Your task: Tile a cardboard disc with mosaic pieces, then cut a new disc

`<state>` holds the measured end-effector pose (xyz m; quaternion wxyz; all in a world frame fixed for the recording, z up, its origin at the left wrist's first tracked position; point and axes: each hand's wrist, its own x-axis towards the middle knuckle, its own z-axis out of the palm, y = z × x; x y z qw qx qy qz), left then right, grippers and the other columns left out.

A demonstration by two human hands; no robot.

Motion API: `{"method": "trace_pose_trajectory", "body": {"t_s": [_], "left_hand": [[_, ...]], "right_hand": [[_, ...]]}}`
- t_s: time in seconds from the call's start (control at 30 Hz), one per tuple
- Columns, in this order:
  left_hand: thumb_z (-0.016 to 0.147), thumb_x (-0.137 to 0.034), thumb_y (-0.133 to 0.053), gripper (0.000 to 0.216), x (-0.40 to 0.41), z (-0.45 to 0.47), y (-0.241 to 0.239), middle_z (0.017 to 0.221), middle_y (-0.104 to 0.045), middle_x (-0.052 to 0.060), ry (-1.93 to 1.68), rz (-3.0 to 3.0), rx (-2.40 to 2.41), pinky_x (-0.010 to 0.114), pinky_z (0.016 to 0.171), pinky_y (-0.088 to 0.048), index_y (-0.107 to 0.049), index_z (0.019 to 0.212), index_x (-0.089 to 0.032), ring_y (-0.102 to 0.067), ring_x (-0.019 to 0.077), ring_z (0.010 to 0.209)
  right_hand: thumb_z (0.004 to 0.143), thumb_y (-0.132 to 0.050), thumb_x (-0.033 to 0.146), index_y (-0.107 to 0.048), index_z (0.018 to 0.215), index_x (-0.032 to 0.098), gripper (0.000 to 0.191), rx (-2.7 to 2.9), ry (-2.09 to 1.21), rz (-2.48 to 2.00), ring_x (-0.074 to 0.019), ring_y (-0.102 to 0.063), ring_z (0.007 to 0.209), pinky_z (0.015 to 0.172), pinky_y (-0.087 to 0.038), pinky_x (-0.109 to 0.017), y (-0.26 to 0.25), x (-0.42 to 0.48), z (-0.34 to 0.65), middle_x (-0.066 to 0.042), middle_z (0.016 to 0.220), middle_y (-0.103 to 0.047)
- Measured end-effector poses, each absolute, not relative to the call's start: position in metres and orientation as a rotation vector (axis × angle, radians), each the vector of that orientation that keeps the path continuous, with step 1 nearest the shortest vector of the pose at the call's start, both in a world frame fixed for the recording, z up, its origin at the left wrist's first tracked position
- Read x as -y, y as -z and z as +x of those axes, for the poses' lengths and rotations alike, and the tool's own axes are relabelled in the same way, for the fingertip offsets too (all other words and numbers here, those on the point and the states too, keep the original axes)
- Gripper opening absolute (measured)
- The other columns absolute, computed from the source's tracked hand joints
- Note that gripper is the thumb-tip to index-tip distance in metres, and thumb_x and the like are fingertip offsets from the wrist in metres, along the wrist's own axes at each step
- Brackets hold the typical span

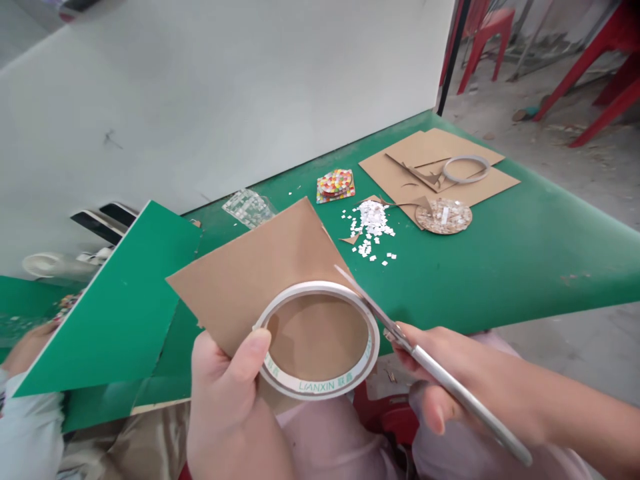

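Note:
My left hand (233, 407) is closed on a white tape roll (320, 340) and the brown cardboard sheet (250, 273) beneath it; the thumb presses the roll's near left rim. My right hand (450, 377) is wrapped round silver scissors (400, 337). Their blades run along the roll's right edge and into the cardboard. Both are held above the near edge of the green table (500, 253).
On the table lie a pile of small white squares (370, 227), a multicoloured mosaic piece (335, 185), a round mosaic disc (444, 216), cardboard sheets (435, 170) with a second tape roll (466, 169), and a clear packet (247, 207). Another person's hand (27, 347) is at far left. Red chairs (595, 73) stand behind.

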<state>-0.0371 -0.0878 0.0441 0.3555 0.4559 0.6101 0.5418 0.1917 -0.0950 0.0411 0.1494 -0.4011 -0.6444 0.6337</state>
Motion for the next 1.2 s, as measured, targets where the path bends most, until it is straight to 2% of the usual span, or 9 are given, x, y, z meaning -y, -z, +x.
{"method": "trace_pose_trajectory", "body": {"t_s": [0.13,0.27,0.4,0.63,0.8,1.0,1.2], "left_hand": [[0.069,-0.024,-0.063,0.018,0.08,-0.022,-0.059,0.096,-0.067,-0.007,-1.531,1.027,-1.58,0.026,0.063,-0.055,-0.061,0.087,-0.029,-0.066,0.0151,0.076],[0.07,-0.025,-0.063,0.026,0.075,-0.015,-0.065,0.089,-0.069,-0.005,-1.588,1.008,-1.581,0.023,0.066,-0.054,-0.062,0.095,-0.026,-0.065,0.0141,0.076],[0.068,-0.021,-0.063,0.024,0.074,-0.021,-0.065,0.083,-0.07,-0.008,-1.535,1.044,-1.497,0.021,0.063,-0.054,-0.065,0.092,-0.026,-0.066,0.0124,0.069],[0.068,-0.025,-0.066,0.028,0.069,-0.038,-0.063,0.089,-0.071,-0.007,-1.363,1.121,-1.334,0.021,0.069,-0.054,-0.065,0.096,-0.028,-0.066,0.0149,0.078],[0.067,-0.028,-0.068,0.029,0.066,-0.05,-0.057,0.091,-0.07,-0.004,-1.297,1.209,-1.358,0.025,0.067,-0.055,-0.067,0.096,-0.029,-0.066,0.0184,0.079],[0.069,-0.029,-0.066,0.03,0.063,-0.053,-0.055,0.097,-0.069,0.0,-1.29,1.293,-1.392,0.033,0.072,-0.055,-0.065,0.1,-0.029,-0.064,0.0235,0.085],[0.069,-0.032,-0.066,0.028,0.061,-0.052,-0.057,0.092,-0.07,-0.002,-1.278,1.346,-1.398,0.03,0.071,-0.055,-0.066,0.097,-0.032,-0.064,0.0217,0.083]], "right_hand": [[0.085,-0.048,0.047,-0.035,0.072,0.021,0.031,1.864,-1.725,-1.175,-0.0097,-0.049,0.05,0.047,-0.034,-0.019,-0.03,0.098,0.189,0.004,0.059,-0.056],[0.085,-0.049,0.047,-0.035,0.071,0.021,0.033,1.854,-1.709,-1.183,-0.0095,-0.049,0.049,0.046,-0.034,-0.019,-0.027,0.099,0.189,0.004,0.057,-0.056],[0.085,-0.042,0.055,-0.034,0.073,0.021,0.036,1.883,-1.742,-1.104,-0.0129,-0.051,0.054,0.049,-0.036,-0.021,-0.036,0.096,0.195,0.002,0.058,-0.058],[0.077,-0.049,0.062,-0.043,0.09,0.019,0.045,1.985,-1.692,-1.13,-0.0185,-0.056,0.071,0.058,-0.043,-0.024,-0.045,0.092,0.197,-0.006,0.083,-0.063],[0.079,-0.04,0.067,-0.037,0.078,0.021,0.046,1.952,-1.697,-1.19,-0.0147,-0.051,0.057,0.05,-0.035,-0.023,-0.041,0.094,0.195,0.0,0.063,-0.059],[0.077,-0.034,0.073,-0.039,0.073,0.02,0.053,1.967,-1.556,-1.283,-0.0113,-0.045,0.054,0.049,-0.028,-0.023,-0.025,0.097,0.196,0.002,0.064,-0.054],[0.075,-0.039,0.073,-0.042,0.07,0.02,0.053,1.947,-1.547,-1.283,-0.0103,-0.045,0.051,0.047,-0.027,-0.022,-0.018,0.099,0.196,0.003,0.06,-0.053]]}}
